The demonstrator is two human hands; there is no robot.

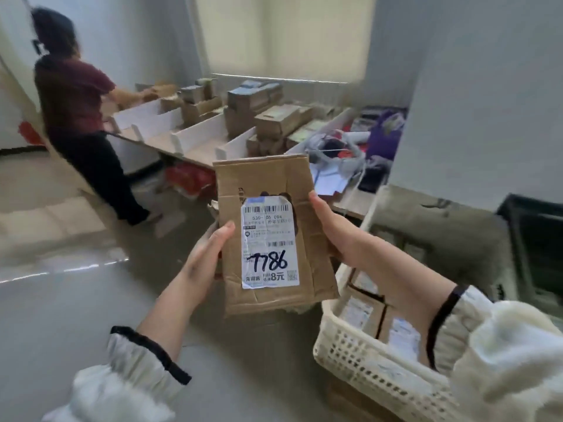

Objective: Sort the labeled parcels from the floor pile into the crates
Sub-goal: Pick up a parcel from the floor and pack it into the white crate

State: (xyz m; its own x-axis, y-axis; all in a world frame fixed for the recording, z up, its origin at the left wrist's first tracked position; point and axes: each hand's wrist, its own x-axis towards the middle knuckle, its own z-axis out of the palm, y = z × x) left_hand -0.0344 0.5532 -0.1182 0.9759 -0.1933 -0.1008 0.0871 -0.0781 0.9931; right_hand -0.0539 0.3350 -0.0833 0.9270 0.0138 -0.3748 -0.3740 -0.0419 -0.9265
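I hold a flat, creased brown cardboard parcel [274,190] upright in front of me, its white shipping label facing me with "7786" written on it in black marker. My left hand [204,257] grips its left edge, thumb on the front. My right hand [338,229] grips its right edge, thumb along the side. Below my right arm stands a cream plastic lattice crate [359,357] with several labeled brown boxes inside.
A low table with white dividers [201,132] holds stacked cardboard boxes and mixed bags. A person in a dark red top [73,95] stands at its left end, reaching over it. Grey floor stretches at left. A grey wall and a dark frame are at right.
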